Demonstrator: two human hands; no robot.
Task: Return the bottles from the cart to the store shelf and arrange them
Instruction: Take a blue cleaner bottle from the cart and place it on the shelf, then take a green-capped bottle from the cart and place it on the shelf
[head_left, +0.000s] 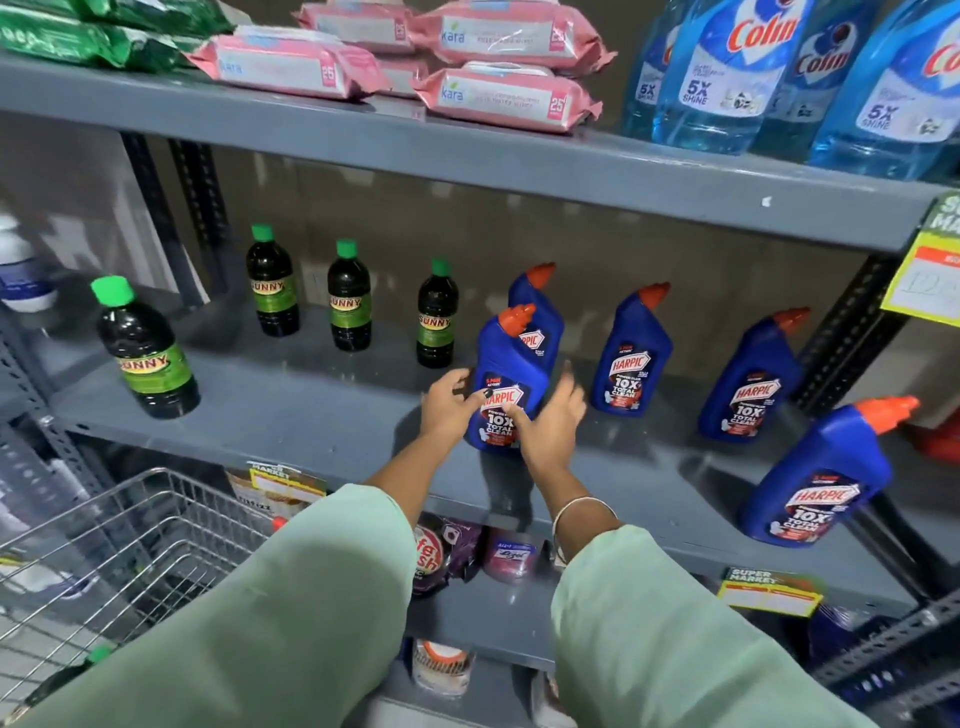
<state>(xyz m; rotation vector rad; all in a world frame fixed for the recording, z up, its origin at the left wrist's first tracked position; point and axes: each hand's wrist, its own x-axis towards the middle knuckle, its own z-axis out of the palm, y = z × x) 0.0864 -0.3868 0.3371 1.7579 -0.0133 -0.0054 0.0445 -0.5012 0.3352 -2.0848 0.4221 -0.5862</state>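
A blue Harpic bottle (506, 371) with an orange cap stands upright on the grey middle shelf (322, 415). My left hand (449, 405) touches its left side, and my right hand (550, 421) rests on its right side and front; whether they grip it is unclear. Another Harpic bottle (540, 317) stands right behind it. Three more (631, 358) (748, 382) (821, 478) stand to the right. Several dark Sunny bottles with green caps (148, 353) (272, 283) (349, 299) (437, 317) stand on the left half of the shelf.
A wire cart (124, 551) is at the lower left, with one green-capped bottle (67, 675) lying in it. The upper shelf holds pink wipe packs (498, 98) and blue Colin bottles (727, 78). Price tags hang on shelf edges; packets fill the lower shelf.
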